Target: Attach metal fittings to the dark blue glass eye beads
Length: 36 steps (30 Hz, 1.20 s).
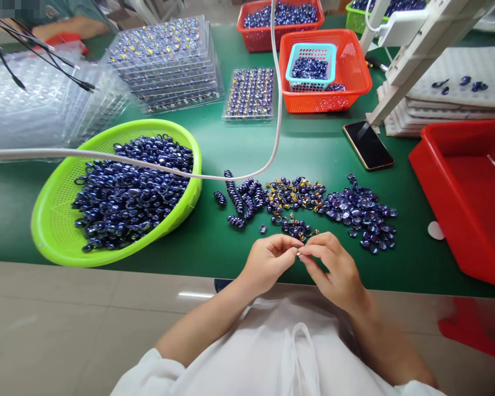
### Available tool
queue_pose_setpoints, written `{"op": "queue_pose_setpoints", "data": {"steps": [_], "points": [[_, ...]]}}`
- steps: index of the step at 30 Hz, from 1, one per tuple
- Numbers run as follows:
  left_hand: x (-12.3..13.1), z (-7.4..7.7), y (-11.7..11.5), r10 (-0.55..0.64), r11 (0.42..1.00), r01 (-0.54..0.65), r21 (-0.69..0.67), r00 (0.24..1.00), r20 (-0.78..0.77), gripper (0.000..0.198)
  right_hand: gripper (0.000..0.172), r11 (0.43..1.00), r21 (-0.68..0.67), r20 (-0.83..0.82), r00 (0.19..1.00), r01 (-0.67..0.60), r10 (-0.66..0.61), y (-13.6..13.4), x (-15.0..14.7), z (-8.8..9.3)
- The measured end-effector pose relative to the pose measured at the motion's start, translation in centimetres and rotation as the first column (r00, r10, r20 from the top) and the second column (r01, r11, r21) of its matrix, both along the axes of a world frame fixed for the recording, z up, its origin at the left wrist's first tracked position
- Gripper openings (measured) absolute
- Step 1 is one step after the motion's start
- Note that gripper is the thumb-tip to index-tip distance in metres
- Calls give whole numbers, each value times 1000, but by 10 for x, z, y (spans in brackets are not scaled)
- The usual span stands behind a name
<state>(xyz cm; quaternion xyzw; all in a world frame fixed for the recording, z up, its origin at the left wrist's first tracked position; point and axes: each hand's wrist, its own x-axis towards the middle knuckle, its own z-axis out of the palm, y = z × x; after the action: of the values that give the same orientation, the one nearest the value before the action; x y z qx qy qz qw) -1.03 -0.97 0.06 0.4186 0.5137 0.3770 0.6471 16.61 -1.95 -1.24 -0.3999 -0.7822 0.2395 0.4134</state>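
the two hands met just in front of the near heaps on the green table, the left hand and the right hand almost touching at the fingertips. the left thumb and forefinger were closed to a narrow pinch on a small dark piece, and the right thumb and forefinger were drawn in close against the same spot, though whether they gripped that piece or a second tiny part could not be told. the piece sat between the two pinches, near the table's front edge, with a small cluster of dark and gold bits just beyond it. the step in hand looked like close fitting or adjusting of one small part, with the gold-flecked heap, the dark glossy heap and the short rows of stacked dark rings within easy reach. to the left, the lime basket held many more dark loops. the next move, as far as could be judged, called for a steady left pinch and a light, exact push or turn from the right fingertips, without letting the piece slip.
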Motion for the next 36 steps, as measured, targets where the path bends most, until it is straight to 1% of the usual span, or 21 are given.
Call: {"op": "queue_pose_setpoints", "data": {"steps": [3, 7, 10, 13, 15, 17, 19, 21, 23, 25, 26, 28, 30, 31, 33, 34, 36], "points": [[-2, -1, -2, -66, 996, 71, 56, 994, -82, 21, 22, 998, -56, 0, 1000, 21, -21, 1, 0, 0], [-5, 1, -4, -126, 972, 158, 174, 976, -180, 27, 10, 976, -214, -14, 999, 42, -46, 2, 1, 5], [-6, 3, -5, -144, 941, 211, 264, 957, -253, 27, 5, 927, -368, -30, 996, 65, -82, 2, 2, 8], [-7, 4, -5, -147, 923, 239, 301, 943, -298, 25, 7, 850, -522, -44, 993, 70, -109, 4, 3, 9], [-6, 4, -5, -139, 922, 231, 312, 946, -292, 24, 10, 800, -598, -66, 991, 52, -114, 6, 4, 9], [-6, 4, -6, -129, 928, 211, 306, 955, -267, 22, 13, 763, -646, -98, 989, 19, -107, 8, 5, 9], [-7, 3, -6, -121, 945, 182, 272, 967, -226, 20, 15, 738, -674, -137, 986, -25, -91, 9, 6, 10], [-7, 3, -5, -114, 971, 140, 194, 983, -141, 20, 15, 729, -681, -174, 982, -68, -72, 8, 8, 10], [-9, 3, -4, -104, 991, 105, 83, 994, -17, 21, 12, 749, -653, -210, 977, -111, -39, 7, 10, 8], [-10, 2, -1, -78, 996, 81, -23, 991, 110, 24, 8, 807, -571, -236, 972, -152, 15, 6, 14, 4], [-11, 1, 0, -62, 995, 74, -68, 984, 165, 25, 13, 846, -507, -238, 970, -165, 46, 6, 16, 2], [-12, 1, 2, -24, 986, 65, -151, 965, 261, 25, 29, 918, -352, -205, 972, -181, 113, 6, 20, -1], [-12, 1, 3, 7, 972, 72, -223, 942, 336, 25, 43, 961, -193, -129, 976, -198, 175, 5, 23, -3], [-11, 1, 4, 15, 965, 82, -251, 933, 361, 25, 46, 971, -119, -80, 977, -205, 197, 5, 23, -3], [-9, 2, 4, 26, 955, 90, -284, 925, 380, 26, 45, 979, 9, 12, 979, -205, 205, 4, 24, -2], [-9, 2, 4, 27, 952, 92, -294, 926, 378, 26, 43, 979, 60, 41, 980, -197, 194, 3, 24, -2], [-7, 1, 3, 31, 952, 83, -296, 932, 361, 28, 38, 977, 115, 55, 983, -181, 175, 2, 23, -3]]}}
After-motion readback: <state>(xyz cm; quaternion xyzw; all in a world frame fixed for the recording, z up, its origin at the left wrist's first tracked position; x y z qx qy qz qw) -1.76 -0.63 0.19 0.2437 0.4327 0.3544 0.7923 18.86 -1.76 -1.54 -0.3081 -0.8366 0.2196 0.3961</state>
